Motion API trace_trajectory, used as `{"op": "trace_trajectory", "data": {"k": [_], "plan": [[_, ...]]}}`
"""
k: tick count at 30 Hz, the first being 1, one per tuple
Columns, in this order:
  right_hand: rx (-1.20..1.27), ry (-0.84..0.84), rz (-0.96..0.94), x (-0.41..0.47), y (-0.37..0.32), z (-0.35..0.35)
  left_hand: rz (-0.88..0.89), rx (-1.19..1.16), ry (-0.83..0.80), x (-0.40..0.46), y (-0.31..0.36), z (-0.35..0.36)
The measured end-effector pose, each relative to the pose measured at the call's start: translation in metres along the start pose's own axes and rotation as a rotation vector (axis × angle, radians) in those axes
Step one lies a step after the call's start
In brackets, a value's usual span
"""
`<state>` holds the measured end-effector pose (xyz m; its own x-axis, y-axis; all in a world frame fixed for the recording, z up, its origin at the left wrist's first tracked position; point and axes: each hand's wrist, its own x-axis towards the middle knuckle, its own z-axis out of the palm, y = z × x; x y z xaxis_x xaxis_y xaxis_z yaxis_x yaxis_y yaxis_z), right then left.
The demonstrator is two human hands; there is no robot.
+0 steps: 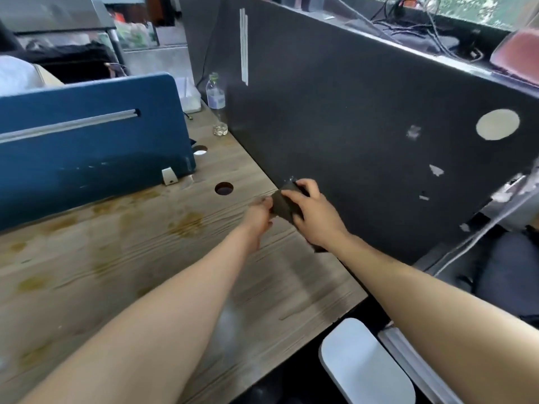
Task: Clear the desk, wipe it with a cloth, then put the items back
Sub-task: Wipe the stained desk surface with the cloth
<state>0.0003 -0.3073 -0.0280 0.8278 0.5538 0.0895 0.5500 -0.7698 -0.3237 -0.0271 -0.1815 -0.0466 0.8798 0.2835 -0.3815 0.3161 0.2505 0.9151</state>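
A wooden desk [131, 258] with brownish stains fills the lower left. Both my hands meet over its right side, close to the dark partition. My left hand [258, 217] pinches one edge of a small dark cloth [281, 205]. My right hand [312, 214] grips the other side of the same cloth, fingers curled over its top. The cloth looks folded or bunched between the two hands and is partly hidden by them.
A dark partition [364, 126] borders the desk on the right. A blue divider [87, 141] stands at the back left. A clear plastic bottle [217, 104] stands at the far corner. Two cable holes [224, 188] pierce the desktop. A white chair armrest [364, 365] sits below the desk edge.
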Motion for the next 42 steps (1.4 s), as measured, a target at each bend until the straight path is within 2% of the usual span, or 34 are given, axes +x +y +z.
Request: {"op": "trace_trajectory", "data": {"k": [3,5,10,15,25,31,35,42], "plan": [[-0.388,-0.012,-0.088,0.030,0.009,0.000,0.146,0.385,0.121,0.043,-0.013,-0.015],[-0.541,-0.083,-0.114,0.041,0.021,0.003,0.137,0.598,0.126,0.065,-0.029,-0.029],[-1.021,-0.209,-0.282,0.058,0.072,0.033,0.237,0.918,0.094,0.106,-0.060,-0.058],[-1.259,-0.318,-0.318,0.094,0.088,0.067,0.298,1.129,-0.003,0.143,-0.084,-0.083],[-1.353,-0.328,-0.362,0.210,0.075,0.117,0.381,1.247,-0.075,0.204,-0.096,-0.116],[-1.273,-0.336,-0.315,0.270,0.054,0.118,0.388,1.258,-0.099,0.208,-0.100,-0.120],[-1.234,-0.368,-0.318,0.248,0.057,0.113,0.371,1.270,-0.107,0.208,-0.099,-0.120],[-1.242,-0.533,-0.332,0.139,0.083,0.106,0.343,1.283,-0.116,0.204,-0.093,-0.115]]}}
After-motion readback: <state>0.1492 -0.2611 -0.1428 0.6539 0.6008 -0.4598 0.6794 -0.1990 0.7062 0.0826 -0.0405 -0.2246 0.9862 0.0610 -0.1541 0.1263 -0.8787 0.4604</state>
